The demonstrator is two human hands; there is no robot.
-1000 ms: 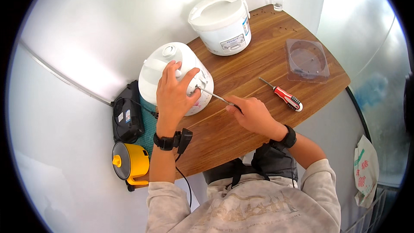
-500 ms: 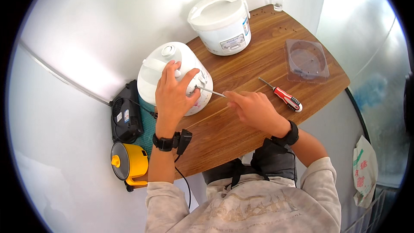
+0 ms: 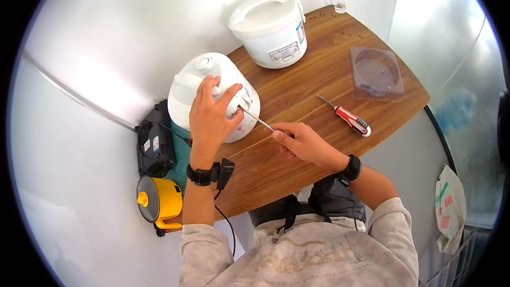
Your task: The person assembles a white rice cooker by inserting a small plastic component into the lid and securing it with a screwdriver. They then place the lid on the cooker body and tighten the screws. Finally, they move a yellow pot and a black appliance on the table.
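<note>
Head view: wood-grain table against a pale wall; blue-green mat at its left end, beside a black appliance. Clear plastic tray, small dark bits inside. Small clear glass at far corner, contents too small to tell. Yellow pot and rear white cooker both lidded, insides hidden. Near white cooker on table's left part: left hand on it, fingers spread. Right hand clamped around a thin-shafted tool, tip at cooker's front.
</note>
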